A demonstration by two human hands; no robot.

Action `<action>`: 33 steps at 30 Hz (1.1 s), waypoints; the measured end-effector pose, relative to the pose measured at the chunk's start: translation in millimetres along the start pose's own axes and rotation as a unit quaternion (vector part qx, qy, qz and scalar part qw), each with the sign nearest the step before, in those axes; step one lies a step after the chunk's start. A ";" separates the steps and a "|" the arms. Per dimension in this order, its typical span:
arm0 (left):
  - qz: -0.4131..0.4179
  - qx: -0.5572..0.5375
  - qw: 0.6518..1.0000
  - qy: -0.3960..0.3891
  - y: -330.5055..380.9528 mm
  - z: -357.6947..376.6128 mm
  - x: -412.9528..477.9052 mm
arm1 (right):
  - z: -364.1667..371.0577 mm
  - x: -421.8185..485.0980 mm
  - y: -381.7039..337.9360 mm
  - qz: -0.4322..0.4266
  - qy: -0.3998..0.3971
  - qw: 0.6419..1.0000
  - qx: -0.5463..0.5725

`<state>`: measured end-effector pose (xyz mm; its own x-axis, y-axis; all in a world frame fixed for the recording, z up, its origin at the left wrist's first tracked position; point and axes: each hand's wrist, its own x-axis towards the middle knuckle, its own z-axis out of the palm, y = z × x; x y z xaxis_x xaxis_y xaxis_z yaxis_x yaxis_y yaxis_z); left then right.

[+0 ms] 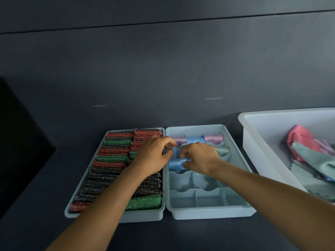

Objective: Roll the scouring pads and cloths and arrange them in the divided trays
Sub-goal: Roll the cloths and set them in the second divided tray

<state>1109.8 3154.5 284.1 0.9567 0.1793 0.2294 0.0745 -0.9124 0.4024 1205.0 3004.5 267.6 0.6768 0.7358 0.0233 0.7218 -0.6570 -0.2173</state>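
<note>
Right hand (201, 158) pinches blue cloth roll (175, 164) in divided tray (208, 214); left hand (152, 156) curled, hold unclear

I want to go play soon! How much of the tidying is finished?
The left tray is packed with rolled scouring pads, so that looks done. The right tray has rolled cloths in its far compartments only. The left hand and right hand hold a blue cloth there. Its near compartments are unfilled, and loose cloths wait in the white bin.
</note>
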 end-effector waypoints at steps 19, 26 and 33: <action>0.030 -0.144 0.989 0.032 94.5 16.1 0.8 | -75.8 -67.8 78.4 0.021 0.149 0.980 0.128; 0.043 -0.204 0.977 -0.031 160.2 57.8 10.9 | -100.6 -106.2 203.3 0.133 0.016 0.986 -0.097; 0.033 -0.258 0.965 -0.041 188.5 62.4 18.6 | -75.6 -110.9 253.3 0.088 -0.249 0.960 -0.088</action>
<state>1159.2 2962.9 308.9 0.9753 0.0768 0.2072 -0.1176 -0.6133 0.7811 1323.8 2744.1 283.7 0.6694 0.5690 -0.4777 0.6454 -0.7638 -0.0055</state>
